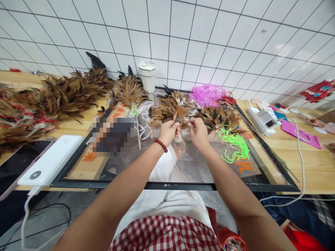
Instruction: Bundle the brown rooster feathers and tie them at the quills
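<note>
A white tiled wall (183, 31) rises behind a wooden bench (314, 167), on which lies a large clear sheet in a black frame (178, 185). A long heap of brown feathers (75, 89) covers the bench's left side, red cord lying over its near end. On the sheet, a middle feather pile (167, 108) sits just beyond the hands, between a feather bundle on a stick (131, 90) and a right-hand feather pile (220, 116). A white power bank (52, 158) overlaps the frame's left edge; a pink plastic bag (208, 94) and a lidded cup (148, 78) stand farther back, with bright green strings (235, 143) nearer on the right. The left hand (169, 131) grips a small feather tuft (179, 113) at the middle pile's near edge. Close beside it, the right hand (198, 130) has curled fingers; whether they pinch anything cannot be told. A beaded bracelet (160, 144) circles the left wrist.
</note>
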The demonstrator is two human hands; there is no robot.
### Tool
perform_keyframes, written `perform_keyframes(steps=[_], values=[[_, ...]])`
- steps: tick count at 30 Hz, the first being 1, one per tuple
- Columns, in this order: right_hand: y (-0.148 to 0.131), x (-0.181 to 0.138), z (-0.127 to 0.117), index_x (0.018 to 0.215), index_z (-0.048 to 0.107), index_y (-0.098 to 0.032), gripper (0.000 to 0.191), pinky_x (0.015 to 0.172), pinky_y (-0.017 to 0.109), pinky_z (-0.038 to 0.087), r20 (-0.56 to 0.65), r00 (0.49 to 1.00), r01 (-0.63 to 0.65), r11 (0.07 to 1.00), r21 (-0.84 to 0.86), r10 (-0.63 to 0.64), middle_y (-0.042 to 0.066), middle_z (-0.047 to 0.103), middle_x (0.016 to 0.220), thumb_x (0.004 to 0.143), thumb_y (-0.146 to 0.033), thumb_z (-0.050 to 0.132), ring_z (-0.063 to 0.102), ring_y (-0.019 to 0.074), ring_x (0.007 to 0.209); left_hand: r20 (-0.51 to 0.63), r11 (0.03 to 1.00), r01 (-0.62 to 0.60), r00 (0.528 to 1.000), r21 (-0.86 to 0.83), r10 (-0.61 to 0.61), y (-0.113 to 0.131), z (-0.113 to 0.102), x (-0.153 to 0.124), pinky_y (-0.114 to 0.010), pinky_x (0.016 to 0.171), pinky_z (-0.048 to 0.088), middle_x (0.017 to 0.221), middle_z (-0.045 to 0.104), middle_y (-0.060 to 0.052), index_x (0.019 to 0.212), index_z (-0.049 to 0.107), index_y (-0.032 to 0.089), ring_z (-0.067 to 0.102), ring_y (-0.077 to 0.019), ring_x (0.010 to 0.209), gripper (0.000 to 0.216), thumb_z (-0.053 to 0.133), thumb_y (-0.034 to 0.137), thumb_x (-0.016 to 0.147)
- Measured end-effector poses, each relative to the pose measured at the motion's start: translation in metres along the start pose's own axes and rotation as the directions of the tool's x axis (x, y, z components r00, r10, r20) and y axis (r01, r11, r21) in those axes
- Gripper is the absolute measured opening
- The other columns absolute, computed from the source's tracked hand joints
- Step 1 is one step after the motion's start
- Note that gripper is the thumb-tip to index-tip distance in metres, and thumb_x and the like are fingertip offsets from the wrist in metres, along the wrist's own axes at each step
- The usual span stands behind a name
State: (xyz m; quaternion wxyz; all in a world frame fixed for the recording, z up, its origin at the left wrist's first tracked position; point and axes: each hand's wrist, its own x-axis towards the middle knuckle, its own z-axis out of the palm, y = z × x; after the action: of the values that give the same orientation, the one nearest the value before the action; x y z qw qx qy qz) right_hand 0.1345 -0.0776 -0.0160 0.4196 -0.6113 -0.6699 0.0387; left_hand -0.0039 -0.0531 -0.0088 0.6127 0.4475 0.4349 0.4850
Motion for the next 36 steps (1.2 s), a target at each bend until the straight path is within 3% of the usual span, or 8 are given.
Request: perform_keyframes(steps=[2,5,9,17,21,26,36], values=[[0.003,0.0,0.004,0.083,0.064,-0.017,0.018,0.071,0.031,0.042,0.072,0.991,-0.126,0.971,0.203,0.113,0.005,0.064,0.08,0.084,-0.029,0.05,0.056,0.0187,0.075,-0.018,0.998,-0.006,1.0,-0.063,0.004,0.002,-0.001,0.0,-0.016,0.039,0.03,0.052,0.051,0.005,0.068,0.057,0.013,0.042,-0.0033,0.038,0.016,0.05,0.013,0.084],[0.004,0.001,0.011,0.079,0.068,-0.017,0.02,0.069,0.029,0.044,0.226,0.954,-0.289,0.811,0.509,0.198,0.002,0.066,0.072,0.078,-0.035,0.06,0.056,0.0151,0.068,-0.012,0.998,-0.011,1.0,-0.065,0.01,0.001,0.0,0.0,-0.016,0.039,0.03,0.051,0.051,0.005,0.067,0.056,0.013,0.042,-0.0031,0.039,0.016,0.052,0.013,0.083],[0.003,0.001,0.016,0.078,0.072,-0.02,0.018,0.077,0.03,0.046,0.236,0.951,-0.308,0.628,0.714,0.199,0.0,0.07,0.078,0.068,-0.035,0.072,0.061,0.0147,0.075,0.046,1.0,0.017,0.999,0.015,-0.018,-0.002,0.002,-0.002,-0.016,0.038,0.03,0.049,0.051,0.004,0.059,0.051,0.014,0.042,-0.0034,0.038,0.024,0.053,0.013,0.082],[0.008,0.002,0.017,0.073,0.073,-0.021,0.019,0.073,0.03,0.046,0.169,0.959,-0.277,0.619,0.735,0.228,0.0,0.069,0.076,0.06,-0.033,0.08,0.061,0.0145,0.072,0.097,0.995,0.051,0.993,0.089,-0.06,-0.002,0.002,-0.003,-0.016,0.038,0.031,0.047,0.051,0.004,0.057,0.051,0.013,0.042,-0.0034,0.036,0.027,0.05,0.01,0.084],[0.003,0.001,0.014,0.067,0.066,-0.019,0.023,0.066,0.028,0.044,0.229,0.949,-0.313,0.57,0.76,0.215,-0.002,0.064,0.066,0.061,-0.037,0.079,0.056,0.0121,0.064,0.126,0.992,0.051,0.99,0.118,-0.066,-0.003,0.0,-0.003,-0.016,0.037,0.031,0.047,0.051,0.003,0.056,0.051,0.013,0.043,-0.0036,0.037,0.028,0.051,0.012,0.084],[0.0,0.002,0.008,0.065,0.059,-0.019,0.029,0.058,0.025,0.041,0.34,0.922,-0.386,0.48,0.788,0.183,-0.004,0.057,0.055,0.064,-0.043,0.077,0.05,0.0101,0.054,0.245,0.994,0.078,0.965,0.076,-0.094,0.0,-0.004,-0.002,-0.016,0.037,0.031,0.051,0.054,0.002,0.057,0.053,0.012,0.046,-0.0036,0.039,0.027,0.054,0.015,0.084],[-0.001,0.002,0.007,0.065,0.058,-0.019,0.033,0.057,0.023,0.041,0.366,0.912,-0.41,0.462,0.786,0.187,-0.003,0.059,0.06,0.063,-0.045,0.078,0.051,0.0084,0.055,0.331,0.986,0.154,0.929,0.063,-0.166,0.007,-0.009,-0.005,-0.015,0.035,0.028,0.052,0.053,0.001,0.07,0.06,0.01,0.046,-0.0041,0.038,0.016,0.057,0.017,0.084]])
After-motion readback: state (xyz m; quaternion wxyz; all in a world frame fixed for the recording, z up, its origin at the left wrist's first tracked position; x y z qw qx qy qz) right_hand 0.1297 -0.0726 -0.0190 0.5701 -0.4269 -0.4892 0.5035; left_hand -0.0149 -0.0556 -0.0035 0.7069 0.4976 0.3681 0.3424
